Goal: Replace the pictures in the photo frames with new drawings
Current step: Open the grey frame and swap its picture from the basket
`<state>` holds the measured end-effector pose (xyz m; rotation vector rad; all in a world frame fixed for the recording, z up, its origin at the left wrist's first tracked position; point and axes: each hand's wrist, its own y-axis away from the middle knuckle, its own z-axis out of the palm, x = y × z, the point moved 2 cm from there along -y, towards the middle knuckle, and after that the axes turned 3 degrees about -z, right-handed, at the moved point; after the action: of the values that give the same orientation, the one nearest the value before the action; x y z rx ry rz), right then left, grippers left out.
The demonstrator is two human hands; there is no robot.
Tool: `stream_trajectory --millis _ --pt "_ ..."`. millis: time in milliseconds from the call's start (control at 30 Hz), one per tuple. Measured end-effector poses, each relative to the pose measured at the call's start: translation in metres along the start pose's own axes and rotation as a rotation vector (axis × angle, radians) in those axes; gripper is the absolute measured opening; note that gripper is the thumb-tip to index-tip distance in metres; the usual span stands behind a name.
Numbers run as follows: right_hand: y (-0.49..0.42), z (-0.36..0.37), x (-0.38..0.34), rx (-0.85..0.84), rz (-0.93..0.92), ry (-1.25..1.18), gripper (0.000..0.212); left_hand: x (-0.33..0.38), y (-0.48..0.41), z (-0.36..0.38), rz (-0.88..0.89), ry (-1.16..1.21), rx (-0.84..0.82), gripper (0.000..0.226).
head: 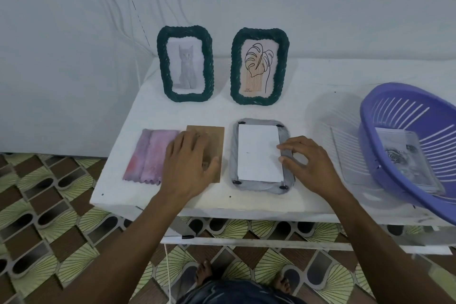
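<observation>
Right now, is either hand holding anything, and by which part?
Nothing is gripped. The left hand lies on the brown backing board; the right hand touches the white sheet's right edge in the face-down frame.

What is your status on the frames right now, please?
Left hand flat on backing board. Right hand, fingers touching paper in face-down frame. Nothing in the way.

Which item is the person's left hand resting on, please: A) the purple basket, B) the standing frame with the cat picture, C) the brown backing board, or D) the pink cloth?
C: the left hand rests on the brown backing board, which lies between the pink cloth and the face-down frame.
</observation>
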<state>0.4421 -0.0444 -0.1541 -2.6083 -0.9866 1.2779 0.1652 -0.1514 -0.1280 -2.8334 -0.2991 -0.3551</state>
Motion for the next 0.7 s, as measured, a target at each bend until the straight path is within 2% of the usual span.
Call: stream_trajectory --millis 167,267,367,500,700 --pt "0.000 0.000 -0.002 0.010 0.007 -0.007 0.031 0.041 -0.015 0.004 0.035 0.142 -0.065 0.047" --pt "0.001 -0.001 -0.002 0.003 -0.001 -0.001 0.031 0.054 -0.023 0.020 -0.010 0.099 -0.110 0.058" --pt "0.000 -0.002 -0.002 0.000 0.006 0.007 0.032 0.057 -0.024 0.030 -0.043 0.135 -0.109 0.064" --pt "0.000 -0.002 -0.002 -0.008 0.018 0.012 0.034 0.053 -0.022 0.031 -0.033 0.304 -0.084 0.056" --pt "-0.001 -0.002 -0.004 -0.010 0.015 0.002 0.036 0.055 -0.018 0.026 0.011 0.413 -0.024 0.053"
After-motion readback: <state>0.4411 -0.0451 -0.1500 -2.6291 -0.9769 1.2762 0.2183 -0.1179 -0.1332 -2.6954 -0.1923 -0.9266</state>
